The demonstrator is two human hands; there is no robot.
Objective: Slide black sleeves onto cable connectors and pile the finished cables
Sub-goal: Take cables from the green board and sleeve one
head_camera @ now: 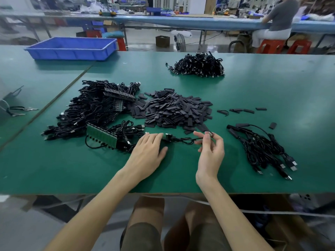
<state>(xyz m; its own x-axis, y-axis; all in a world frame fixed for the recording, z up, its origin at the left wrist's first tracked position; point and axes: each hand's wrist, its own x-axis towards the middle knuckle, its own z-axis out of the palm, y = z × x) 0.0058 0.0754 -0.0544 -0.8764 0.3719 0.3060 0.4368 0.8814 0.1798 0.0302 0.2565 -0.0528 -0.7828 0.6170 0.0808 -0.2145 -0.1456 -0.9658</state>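
A single black cable (181, 140) is stretched across the green tabletop (272, 91) between the two hands, close to the near edge. Its small connector (210, 134) is pinched between the thumb and fingertips of the right hand (211, 153), which is raised with the palm turned towards the camera. The left hand (147, 151) is laid flat on the tabletop, palm down, with the fingers straight and nothing gripped. Its fingertips are just beside the plug (166, 135) at the cable's other end; whether they touch it cannot be told.

Just behind the hands a broad heap of flat black sleeves (174, 109) is spread, and a few loose sleeves (241, 111) are scattered to its right. To the left of the heap a large tangle of cables (90, 109) is piled, with green circuit-board strips (101, 136) lying at its near side. To the right of the right hand a smaller bundle of cables (262, 151) is laid. A further pile of cables (199, 67) is set far back on the tabletop, and a blue plastic tray (72, 48) is placed at the far left.
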